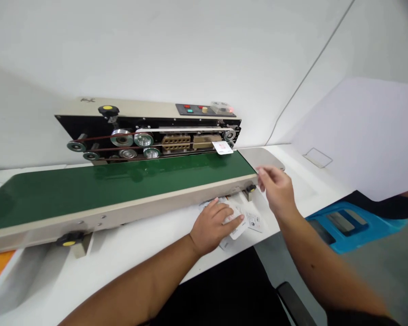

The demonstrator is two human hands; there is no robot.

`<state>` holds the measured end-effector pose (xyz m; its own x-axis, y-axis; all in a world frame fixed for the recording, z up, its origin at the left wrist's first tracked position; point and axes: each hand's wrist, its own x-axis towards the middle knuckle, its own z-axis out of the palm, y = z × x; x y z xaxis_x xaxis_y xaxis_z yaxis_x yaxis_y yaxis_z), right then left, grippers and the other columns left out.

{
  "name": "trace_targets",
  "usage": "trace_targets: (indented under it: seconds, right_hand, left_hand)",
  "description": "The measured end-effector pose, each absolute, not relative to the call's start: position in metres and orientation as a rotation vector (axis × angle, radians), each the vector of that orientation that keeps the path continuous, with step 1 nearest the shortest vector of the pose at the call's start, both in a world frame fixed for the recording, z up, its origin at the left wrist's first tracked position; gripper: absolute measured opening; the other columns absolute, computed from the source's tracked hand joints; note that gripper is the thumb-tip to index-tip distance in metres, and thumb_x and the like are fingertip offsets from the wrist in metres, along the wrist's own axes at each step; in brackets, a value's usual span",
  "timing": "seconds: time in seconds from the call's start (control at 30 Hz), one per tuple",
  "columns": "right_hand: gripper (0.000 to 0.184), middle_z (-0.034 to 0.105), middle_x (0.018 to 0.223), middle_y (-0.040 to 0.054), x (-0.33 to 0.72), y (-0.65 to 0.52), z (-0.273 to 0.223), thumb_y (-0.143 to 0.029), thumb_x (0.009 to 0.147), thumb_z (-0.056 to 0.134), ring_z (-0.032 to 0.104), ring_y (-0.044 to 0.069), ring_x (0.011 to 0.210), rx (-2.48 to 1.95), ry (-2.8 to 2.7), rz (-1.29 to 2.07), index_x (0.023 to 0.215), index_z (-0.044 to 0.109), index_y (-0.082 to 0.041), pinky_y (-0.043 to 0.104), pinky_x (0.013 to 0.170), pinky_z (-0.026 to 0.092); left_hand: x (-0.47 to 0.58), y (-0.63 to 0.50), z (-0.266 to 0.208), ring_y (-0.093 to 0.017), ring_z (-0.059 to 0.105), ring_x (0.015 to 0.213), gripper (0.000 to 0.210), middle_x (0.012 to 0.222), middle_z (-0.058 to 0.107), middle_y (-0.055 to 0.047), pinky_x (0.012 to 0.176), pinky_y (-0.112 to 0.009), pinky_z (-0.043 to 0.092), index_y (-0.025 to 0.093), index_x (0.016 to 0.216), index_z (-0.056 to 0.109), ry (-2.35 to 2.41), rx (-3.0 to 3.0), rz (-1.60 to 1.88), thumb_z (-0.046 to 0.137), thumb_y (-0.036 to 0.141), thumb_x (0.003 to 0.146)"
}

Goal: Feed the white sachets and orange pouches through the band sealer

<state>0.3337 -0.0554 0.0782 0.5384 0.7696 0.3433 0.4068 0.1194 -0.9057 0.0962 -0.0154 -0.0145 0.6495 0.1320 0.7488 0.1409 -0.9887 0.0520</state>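
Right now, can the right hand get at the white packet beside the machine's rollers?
Probably yes: the right hand is close by, at the end of the green belt, and nothing visible stands between it and the white packet.

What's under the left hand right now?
Under the left hand, overlapping printed white packets show past its edges, lying on the white table. The hand covers the rest, so how many packets there are cannot be told.
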Motion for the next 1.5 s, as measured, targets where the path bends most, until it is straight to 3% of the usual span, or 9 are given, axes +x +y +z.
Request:
trace_targets:
  seconds: [0.17, 0.4, 0.53, 0.7, 1.0, 1.13, 1.23, 1.4, 1.5]
  right_hand:
    - [0.040, 0.073, 0.099, 0.0075, 0.309, -0.125, 0.023, -0.046, 0.089, 0.068, 0.065, 0.017, 0.070, -1.574, -1.259, 0.930, 0.122, 0.071, -0.023, 0.025, 0.051, 0.052]
    - [0.051, 0.072, 0.115, 0.0090, 0.288, -0.131, 0.002, -0.043, 0.094, 0.062, 0.069, 0.021, 0.086, -1.283, -1.237, 0.975, 0.143, 0.059, -0.029, 0.033, 0.066, 0.060]
    - [0.047, 0.074, 0.090, 0.0097, 0.277, -0.124, 0.007, -0.054, 0.099, 0.046, 0.067, 0.023, 0.065, -1.257, -1.018, 1.044, 0.132, 0.068, -0.028, 0.035, 0.050, 0.056]
    - [0.041, 0.062, 0.059, -0.0014, 0.285, -0.119, 0.027, -0.036, 0.082, 0.078, 0.051, 0.014, 0.044, -1.415, -0.932, 1.174, 0.122, 0.073, -0.028, 0.026, 0.040, 0.042]
    - [0.033, 0.059, 0.054, -0.0043, 0.390, -0.035, 0.108, -0.020, 0.072, 0.070, 0.047, 0.007, 0.044, -1.274, -0.699, 0.638, 0.105, 0.072, -0.015, 0.016, 0.039, 0.033]
    - [0.019, 0.057, 0.052, -0.0030, 0.393, 0.015, 0.127, -0.012, 0.075, 0.065, 0.048, 0.007, 0.042, -1.338, -0.721, 0.663, 0.092, 0.070, -0.013, 0.016, 0.038, 0.035]
    - [0.010, 0.057, 0.053, -0.0019, 0.381, 0.041, 0.129, -0.010, 0.077, 0.066, 0.048, 0.006, 0.040, -1.381, -0.766, 0.736, 0.086, 0.069, -0.012, 0.016, 0.038, 0.036]
    - [0.010, 0.061, 0.059, 0.0017, 0.362, 0.063, 0.128, -0.012, 0.079, 0.071, 0.054, 0.009, 0.046, -1.447, -0.857, 0.820, 0.090, 0.071, -0.011, 0.018, 0.041, 0.042]
    - [0.022, 0.068, 0.078, 0.0050, 0.353, 0.054, 0.126, -0.021, 0.082, 0.073, 0.058, 0.010, 0.054, -1.479, -0.886, 0.740, 0.103, 0.072, -0.013, 0.019, 0.044, 0.046]
  left_hand:
    - [0.094, -0.016, -0.012, -0.025, 0.048, 0.139, 0.035, 0.135, 0.065, -0.004, 0.119, -0.054, 0.036, 0.037, 0.133, 0.062, -0.251, -2.789, -1.416, 0.057, 0.021, 0.102]
    - [0.097, -0.013, -0.008, -0.021, 0.066, 0.116, 0.037, 0.125, 0.069, -0.009, 0.097, -0.036, 0.057, 0.026, 0.140, 0.056, -0.238, -2.998, -1.553, 0.049, 0.017, 0.105]
    - [0.096, -0.006, -0.010, -0.026, 0.062, 0.115, 0.033, 0.119, 0.066, -0.009, 0.099, -0.046, 0.055, 0.029, 0.131, 0.065, -0.220, -2.888, -1.534, 0.056, 0.018, 0.101]
    - [0.098, -0.005, -0.012, -0.032, 0.054, 0.126, 0.039, 0.128, 0.062, -0.013, 0.103, -0.050, 0.051, 0.025, 0.135, 0.062, -0.386, -2.830, -1.409, 0.055, 0.012, 0.098]
    - [0.099, -0.018, -0.010, -0.032, 0.050, 0.132, 0.036, 0.137, 0.061, -0.014, 0.109, -0.051, 0.045, 0.019, 0.131, 0.060, -0.321, -2.939, -1.323, 0.058, 0.018, 0.095]
    - [0.100, -0.014, -0.014, -0.029, 0.058, 0.120, 0.024, 0.126, 0.067, -0.012, 0.105, -0.046, 0.046, 0.018, 0.116, 0.066, 0.013, -3.152, -1.058, 0.058, 0.028, 0.096]
    - [0.101, -0.011, -0.019, -0.030, 0.057, 0.120, 0.031, 0.126, 0.066, -0.011, 0.108, -0.047, 0.042, 0.018, 0.113, 0.066, 0.195, -3.233, -0.849, 0.064, 0.041, 0.092]
    - [0.101, -0.010, -0.024, -0.030, 0.056, 0.117, 0.045, 0.120, 0.067, -0.010, 0.115, -0.050, 0.032, 0.019, 0.116, 0.066, 0.221, -3.242, -0.654, 0.069, 0.055, 0.088]
    - [0.101, -0.008, -0.024, -0.029, 0.059, 0.107, 0.046, 0.106, 0.068, -0.009, 0.115, -0.048, 0.032, 0.018, 0.107, 0.067, 0.177, -3.223, -0.575, 0.071, 0.059, 0.086]
